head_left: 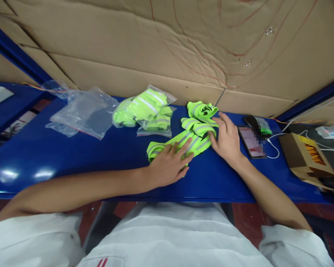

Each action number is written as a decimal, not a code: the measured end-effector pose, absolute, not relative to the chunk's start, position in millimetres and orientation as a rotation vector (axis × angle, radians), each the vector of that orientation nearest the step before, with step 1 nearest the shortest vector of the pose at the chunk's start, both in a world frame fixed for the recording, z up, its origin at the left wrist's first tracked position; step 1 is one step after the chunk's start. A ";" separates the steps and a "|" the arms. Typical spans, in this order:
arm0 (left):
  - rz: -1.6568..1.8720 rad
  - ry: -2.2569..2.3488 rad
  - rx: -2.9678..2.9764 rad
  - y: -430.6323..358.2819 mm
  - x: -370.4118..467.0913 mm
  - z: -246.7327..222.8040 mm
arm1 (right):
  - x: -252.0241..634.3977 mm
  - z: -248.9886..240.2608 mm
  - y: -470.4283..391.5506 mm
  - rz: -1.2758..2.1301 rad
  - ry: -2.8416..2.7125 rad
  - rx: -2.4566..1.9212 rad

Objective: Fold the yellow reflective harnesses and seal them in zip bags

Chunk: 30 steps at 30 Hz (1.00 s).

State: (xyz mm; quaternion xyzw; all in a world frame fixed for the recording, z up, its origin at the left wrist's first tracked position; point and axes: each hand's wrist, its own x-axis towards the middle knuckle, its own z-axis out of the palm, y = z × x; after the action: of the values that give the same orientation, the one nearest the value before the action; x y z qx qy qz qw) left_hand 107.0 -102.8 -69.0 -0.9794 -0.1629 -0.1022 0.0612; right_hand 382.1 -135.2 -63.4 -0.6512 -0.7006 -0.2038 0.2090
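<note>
A heap of neon yellow-green straps with grey reflective stripes [195, 139] lies on the blue table, loosely folded, with a rolled end at the back. My left hand [168, 163] rests palm down on the near left part of the straps, its fingers spread. At the right side of the heap, my right hand [225, 137] touches the straps with fingertips and thumb, the fingers apart. Left of the heap, clear plastic bags hold more neon straps [147, 107].
Several clear plastic bags [86, 111] lie at the left of the blue table [100, 159]. To the right are a phone [251, 142], a dark object [252, 121], white cables and an open cardboard box [306, 155]. A cardboard-covered wall [128, 44] stands behind.
</note>
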 end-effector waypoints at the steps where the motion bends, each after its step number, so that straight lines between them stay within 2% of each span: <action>1: -0.304 -0.470 -2.961 -104.2 106.3 -68.0 | 385.5 -63.9 -134.4 -0.596 -1.891 -1.817; 3: -0.288 -0.424 -2.976 -105.7 105.5 -67.0 | 389.4 -65.4 -134.3 -0.665 -1.837 -1.746; 6: -0.281 -0.378 -3.008 -104.4 106.0 -68.4 | 381.5 -67.3 -139.6 -0.736 -1.981 -1.405; 8: -0.312 -0.345 -2.998 -101.5 106.7 -70.7 | 367.5 -67.9 -144.8 -0.665 -2.192 -1.193; 10: -0.343 -0.306 -2.979 -98.1 107.4 -72.8 | 354.0 -69.0 -147.7 -0.453 -2.417 -1.089; 14: -0.303 -0.297 -2.989 -95.6 108.1 -71.2 | 355.7 -74.7 -139.8 -0.191 -2.479 -1.290; 19: -0.195 -0.343 -3.023 -98.5 103.7 -57.1 | 392.3 -72.4 -127.5 -0.328 -2.324 -1.688; 25: -0.182 -0.299 -3.132 -84.0 102.3 -55.5 | 413.4 -47.2 -129.2 -0.637 -1.955 -1.784; 30: -0.322 -0.270 -3.191 -71.0 110.7 -74.7 | 403.2 -46.9 -134.4 -0.526 -2.011 -1.595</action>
State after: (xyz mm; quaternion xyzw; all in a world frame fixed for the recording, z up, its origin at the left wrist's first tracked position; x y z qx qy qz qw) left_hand 110.7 -71.0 -74.7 -0.9907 -0.0839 -0.1001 -0.0387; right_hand 403.2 -134.4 -46.9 -0.5881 -0.7416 -0.1938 0.2580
